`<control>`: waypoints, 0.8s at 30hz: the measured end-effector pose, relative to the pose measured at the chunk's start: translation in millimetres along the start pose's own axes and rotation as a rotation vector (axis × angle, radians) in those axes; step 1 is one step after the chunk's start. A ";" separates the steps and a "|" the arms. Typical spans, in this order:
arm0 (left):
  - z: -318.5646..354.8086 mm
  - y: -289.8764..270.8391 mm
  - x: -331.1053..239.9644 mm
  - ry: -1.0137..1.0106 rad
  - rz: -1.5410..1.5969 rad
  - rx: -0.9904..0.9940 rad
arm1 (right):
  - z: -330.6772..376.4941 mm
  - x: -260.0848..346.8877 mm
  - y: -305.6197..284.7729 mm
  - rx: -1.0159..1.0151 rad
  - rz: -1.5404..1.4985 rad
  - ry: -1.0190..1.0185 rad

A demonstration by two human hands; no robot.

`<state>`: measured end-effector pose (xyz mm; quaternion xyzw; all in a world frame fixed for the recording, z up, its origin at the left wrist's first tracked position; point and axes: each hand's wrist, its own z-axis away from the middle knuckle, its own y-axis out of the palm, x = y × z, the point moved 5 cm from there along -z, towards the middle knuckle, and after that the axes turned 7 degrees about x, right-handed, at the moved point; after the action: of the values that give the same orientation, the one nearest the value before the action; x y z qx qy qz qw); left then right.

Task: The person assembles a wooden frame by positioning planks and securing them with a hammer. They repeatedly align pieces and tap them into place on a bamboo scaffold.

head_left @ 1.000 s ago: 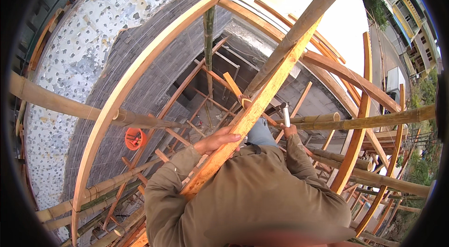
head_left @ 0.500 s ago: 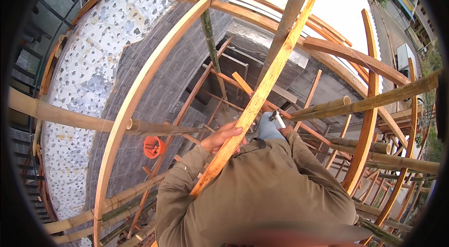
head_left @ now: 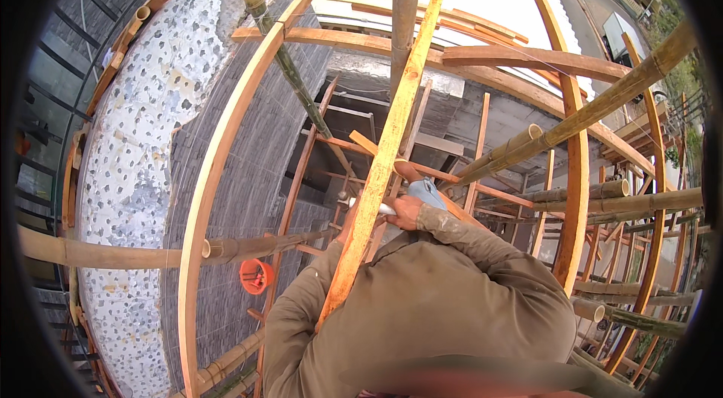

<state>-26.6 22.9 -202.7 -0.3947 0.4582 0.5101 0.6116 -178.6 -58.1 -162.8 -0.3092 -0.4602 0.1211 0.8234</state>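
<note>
Right hand [head_left: 407, 211] closed on a white-handled tool [head_left: 380, 209], beside a grey cloth [head_left: 426, 191]. Left hand [head_left: 349, 226] mostly hidden behind long orange wooden strip [head_left: 392, 134], grip unclear. Strip slanting up from chest across bamboo scaffold poles [head_left: 248, 246]. Orange bucket [head_left: 256, 276] below, near curved wall.
</note>
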 end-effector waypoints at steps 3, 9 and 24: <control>-4.7 -12.7 -5.2 0.105 0.121 -0.195 | 18.7 28.2 -39.0 -0.016 -0.046 -0.204; 5.6 -66.9 53.6 -0.205 1.036 -0.633 | 126.4 -60.3 -357.8 -1.256 0.142 -0.080; 161.2 -134.9 228.3 -0.491 0.337 -0.907 | 144.8 -317.2 -495.1 -0.213 0.623 1.108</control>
<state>145.3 213.3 -377.2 -0.4092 0.0928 0.8250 0.3786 -514.9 -540.0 -16.4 -0.5250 0.1353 0.1307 0.8300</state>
